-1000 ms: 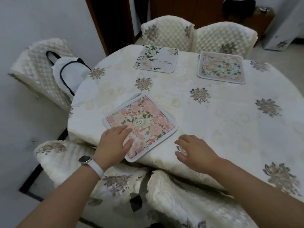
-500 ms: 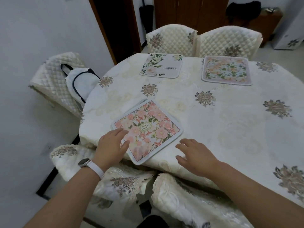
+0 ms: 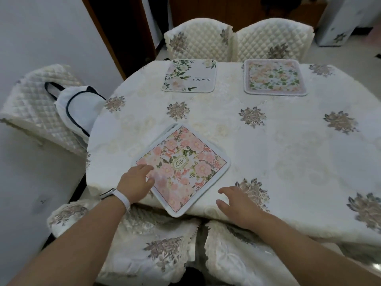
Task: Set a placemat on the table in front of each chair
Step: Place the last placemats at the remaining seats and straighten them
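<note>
A pink floral placemat (image 3: 185,162) lies turned like a diamond near the table's front edge, its near corner hanging just over the edge. The rim of another mat shows under its far-left side. My left hand (image 3: 136,184), with a white wristband, rests flat on the mat's near-left corner, fingers apart. Right of the mat, my right hand (image 3: 237,203) lies spread on the tablecloth at the edge, holding nothing. A white mat with green leaves (image 3: 191,76) and a pastel floral mat (image 3: 274,77) lie at the far edge, each before a chair.
The oval table (image 3: 288,151) wears a cream flowered cloth. Two quilted chairs (image 3: 198,40) (image 3: 272,38) stand at the far side. Another chair (image 3: 31,104) on the left carries a white bag (image 3: 80,104). Two covered chairs (image 3: 156,244) (image 3: 237,254) are tucked below me.
My left hand has slid back from the middle of the pink mat to its near-left corner. The right hand has stayed at the table edge. The view has shifted a little.
</note>
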Tool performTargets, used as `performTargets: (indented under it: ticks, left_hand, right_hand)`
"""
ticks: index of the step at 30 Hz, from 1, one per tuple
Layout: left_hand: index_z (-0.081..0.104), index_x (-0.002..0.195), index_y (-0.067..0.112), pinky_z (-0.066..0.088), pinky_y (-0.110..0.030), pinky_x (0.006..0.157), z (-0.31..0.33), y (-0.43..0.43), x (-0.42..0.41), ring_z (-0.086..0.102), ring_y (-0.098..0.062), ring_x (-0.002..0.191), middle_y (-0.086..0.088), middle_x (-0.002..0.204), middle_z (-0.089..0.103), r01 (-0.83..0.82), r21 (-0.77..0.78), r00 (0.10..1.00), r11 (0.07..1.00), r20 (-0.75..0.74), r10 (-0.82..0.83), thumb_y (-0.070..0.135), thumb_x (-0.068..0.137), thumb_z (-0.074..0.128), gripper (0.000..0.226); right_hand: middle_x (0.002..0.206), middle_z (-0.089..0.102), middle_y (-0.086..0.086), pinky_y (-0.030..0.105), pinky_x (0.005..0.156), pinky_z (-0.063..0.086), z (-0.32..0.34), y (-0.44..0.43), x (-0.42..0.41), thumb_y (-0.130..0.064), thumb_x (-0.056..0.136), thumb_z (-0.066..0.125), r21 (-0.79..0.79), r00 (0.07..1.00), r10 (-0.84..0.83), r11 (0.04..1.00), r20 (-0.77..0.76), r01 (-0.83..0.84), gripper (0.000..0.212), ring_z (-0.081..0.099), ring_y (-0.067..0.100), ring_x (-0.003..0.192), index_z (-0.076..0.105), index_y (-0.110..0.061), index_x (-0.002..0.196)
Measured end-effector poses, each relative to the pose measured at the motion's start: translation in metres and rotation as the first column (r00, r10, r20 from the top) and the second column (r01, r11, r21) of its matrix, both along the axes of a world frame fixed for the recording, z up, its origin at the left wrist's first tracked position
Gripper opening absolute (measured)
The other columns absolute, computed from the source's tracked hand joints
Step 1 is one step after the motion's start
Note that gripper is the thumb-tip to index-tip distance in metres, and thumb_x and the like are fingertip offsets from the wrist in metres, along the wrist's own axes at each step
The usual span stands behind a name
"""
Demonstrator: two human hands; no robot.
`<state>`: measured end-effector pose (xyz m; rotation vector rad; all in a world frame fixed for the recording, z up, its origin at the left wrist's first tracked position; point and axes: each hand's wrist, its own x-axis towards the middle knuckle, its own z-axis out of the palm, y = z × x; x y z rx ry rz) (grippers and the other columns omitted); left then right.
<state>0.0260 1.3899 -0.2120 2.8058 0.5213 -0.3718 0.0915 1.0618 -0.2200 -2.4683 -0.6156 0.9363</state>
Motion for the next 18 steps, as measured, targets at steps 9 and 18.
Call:
performTargets:
  ticks: [9, 18]
  left_hand:
    - [0.051, 0.136, 0.016, 0.043, -0.045, 0.099, -0.049, 0.068, 0.055, 0.049, -0.032, 0.124, -0.009, 0.14, 0.05, -0.043, -0.132, 0.998, 0.99, -0.051, 0.036, 0.03, 0.093, 0.051, 0.045]
    - [0.056, 0.123, 0.012, 0.045, -0.044, 0.087, -0.073, 0.1, 0.075, 0.049, -0.037, 0.11, -0.016, 0.121, 0.054, -0.09, -0.131, 0.996, 0.987, -0.012, 0.089, 0.022, 0.084, 0.057, 0.04]
  right_hand:
    - [0.141, 0.048, 0.006, 0.031, 0.09, 0.041, -0.022, 0.057, 0.007, -0.041, 0.098, 0.049, 0.019, 0.799, -0.536, 0.827, -0.273, 0.561, 0.052, 0.055, 0.018, 0.108, 0.037, -0.02, 0.144]
    - [0.115, 0.057, 0.005, 0.037, 0.081, 0.046, -0.039, 0.109, 0.013, -0.031, 0.094, 0.055, 0.009, 0.461, -0.803, 0.495, -0.379, 0.869, 0.06, 0.058, 0.022, 0.097, 0.03, -0.013, 0.146]
